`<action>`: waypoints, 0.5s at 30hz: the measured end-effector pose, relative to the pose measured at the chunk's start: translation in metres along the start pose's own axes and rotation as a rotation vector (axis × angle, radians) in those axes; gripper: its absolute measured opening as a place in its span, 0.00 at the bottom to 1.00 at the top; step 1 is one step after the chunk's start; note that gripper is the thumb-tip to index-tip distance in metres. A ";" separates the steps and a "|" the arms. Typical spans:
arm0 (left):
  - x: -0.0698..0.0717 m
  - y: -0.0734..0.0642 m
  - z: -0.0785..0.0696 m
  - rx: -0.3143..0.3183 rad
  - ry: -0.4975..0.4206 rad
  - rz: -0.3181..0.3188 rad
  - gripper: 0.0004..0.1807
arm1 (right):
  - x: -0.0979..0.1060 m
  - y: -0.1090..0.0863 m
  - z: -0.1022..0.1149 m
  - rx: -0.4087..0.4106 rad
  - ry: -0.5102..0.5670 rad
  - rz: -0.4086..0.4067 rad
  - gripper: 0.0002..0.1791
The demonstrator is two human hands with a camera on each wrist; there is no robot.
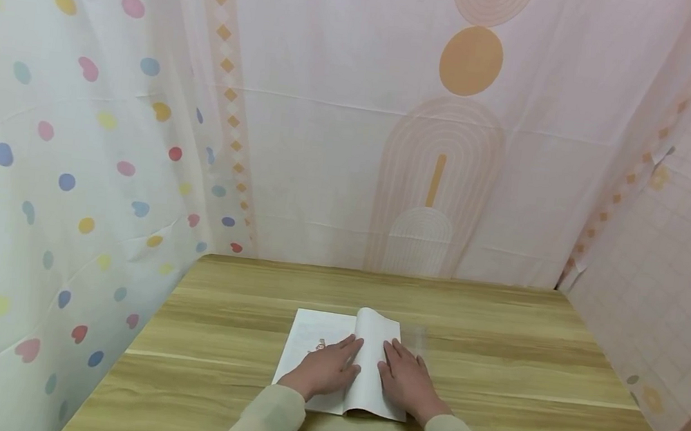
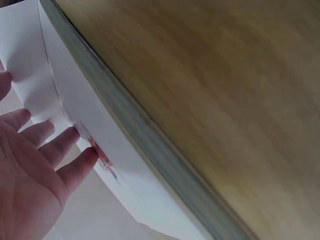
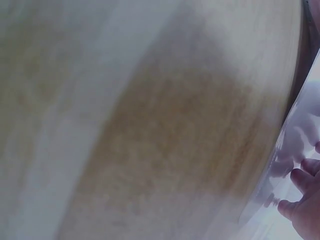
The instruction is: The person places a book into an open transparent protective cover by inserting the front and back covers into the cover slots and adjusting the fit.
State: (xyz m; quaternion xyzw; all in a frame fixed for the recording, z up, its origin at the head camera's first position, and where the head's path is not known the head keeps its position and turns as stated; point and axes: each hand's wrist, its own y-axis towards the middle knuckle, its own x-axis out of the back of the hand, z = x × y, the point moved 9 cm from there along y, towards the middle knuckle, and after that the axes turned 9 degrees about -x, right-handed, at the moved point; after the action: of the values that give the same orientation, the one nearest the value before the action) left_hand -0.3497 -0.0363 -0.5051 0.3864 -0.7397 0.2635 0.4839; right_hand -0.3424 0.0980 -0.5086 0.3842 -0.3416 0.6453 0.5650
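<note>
An open book with white pages lies near the front edge of the table. Its left page [image 1: 308, 330] carries a small reddish-brown print [image 1: 320, 343], while the right page [image 1: 375, 336] is blank and bulges up along the fold. My left hand [image 1: 326, 370] rests on the left page beside the fold, fingers extended. In the left wrist view those fingertips touch the paper by the coloured print [image 2: 102, 159], above the thick block of page edges [image 2: 125, 112]. My right hand [image 1: 409, 382] lies over the right page's outer side, fingertips touching it.
A clear, glossy sheet [image 1: 418, 337] sticks out past the book's right side. Wood-grain table [image 1: 512, 370] surrounds the book. Patterned curtains [image 1: 325, 172] hang behind the table and along both its sides.
</note>
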 end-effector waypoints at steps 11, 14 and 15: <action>0.002 0.003 -0.009 0.030 0.090 0.002 0.31 | 0.002 -0.001 0.001 0.033 0.015 -0.008 0.27; 0.003 0.002 -0.011 0.034 0.108 0.007 0.31 | 0.002 -0.002 0.002 0.045 0.035 -0.007 0.27; 0.003 0.001 -0.012 0.034 0.115 0.008 0.31 | 0.002 -0.002 0.003 0.046 0.041 -0.006 0.27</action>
State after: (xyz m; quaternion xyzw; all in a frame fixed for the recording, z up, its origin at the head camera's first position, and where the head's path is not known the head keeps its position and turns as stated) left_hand -0.3456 -0.0274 -0.4976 0.3758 -0.7078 0.2997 0.5177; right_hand -0.3399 0.0971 -0.5054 0.3848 -0.3141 0.6590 0.5647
